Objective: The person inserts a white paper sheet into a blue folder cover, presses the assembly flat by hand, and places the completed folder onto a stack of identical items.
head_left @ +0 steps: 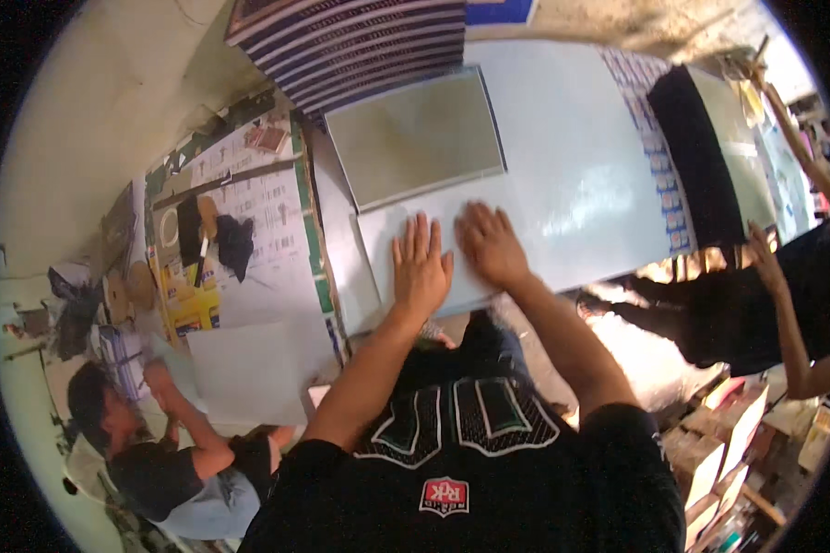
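My left hand [422,269] lies flat, fingers stretched out, on a white sheet-like surface [387,241] at the near side of the work table. Beside it, a little to the right, my right hand [492,247] also presses palm-down, slightly blurred, its fingers apart. Neither hand grips anything. Just beyond my fingertips is a flat rectangular grey-beige panel [420,138] with a thin dark edge. Its near edge meets the white surface. I cannot tell whether the panel and the white sheet are joined.
Behind the panel rises a tall stack of dark-blue-edged flat boards or books [360,46]. The pale table [572,138] stretches right to a black cloth-like strip [701,157]. One person [175,452] sits at the left by a paper-covered table [267,221]; another [756,295] stands at the right.
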Tool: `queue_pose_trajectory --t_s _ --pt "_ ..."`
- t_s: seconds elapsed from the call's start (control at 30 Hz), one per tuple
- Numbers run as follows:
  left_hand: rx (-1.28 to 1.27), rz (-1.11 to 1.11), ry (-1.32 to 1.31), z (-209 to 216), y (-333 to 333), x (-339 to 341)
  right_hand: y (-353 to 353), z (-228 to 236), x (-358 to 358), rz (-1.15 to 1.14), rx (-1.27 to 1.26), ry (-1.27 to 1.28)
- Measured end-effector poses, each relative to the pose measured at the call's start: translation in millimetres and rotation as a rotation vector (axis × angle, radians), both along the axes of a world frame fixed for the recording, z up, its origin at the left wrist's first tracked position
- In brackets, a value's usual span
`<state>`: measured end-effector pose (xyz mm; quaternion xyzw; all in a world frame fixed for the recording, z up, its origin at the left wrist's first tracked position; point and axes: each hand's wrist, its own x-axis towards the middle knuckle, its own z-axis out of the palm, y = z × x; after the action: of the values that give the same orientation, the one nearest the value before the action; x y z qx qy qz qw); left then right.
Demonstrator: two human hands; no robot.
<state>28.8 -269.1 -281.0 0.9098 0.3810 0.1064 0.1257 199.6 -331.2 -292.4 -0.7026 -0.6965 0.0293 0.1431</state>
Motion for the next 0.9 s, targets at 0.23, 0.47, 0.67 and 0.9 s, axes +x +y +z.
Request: queue_pose_trajectory --t_s 0.23,0.47,0.67,0.9 --pt "-0.029 0.023 0.043 7.9 -5.1 -0.3 -3.6 -6.0 2.6 0.007 0.142 0.223" --pt "-0.255 -0.142 0.100 25.1 -36.7 -8.6 169.7 32.3 138.1 -0.439 0.293 0.718" --pt "-0.176 -0.136 0.220 13.7 -70.4 -22.7 171.3 56.7 152.8 -0.422 -0.091 0.855" --pt "-0.090 -0.139 0.342 42.3 -24.5 -94.7 6.2 46.2 129.1 -0.719 0.278 1.262"
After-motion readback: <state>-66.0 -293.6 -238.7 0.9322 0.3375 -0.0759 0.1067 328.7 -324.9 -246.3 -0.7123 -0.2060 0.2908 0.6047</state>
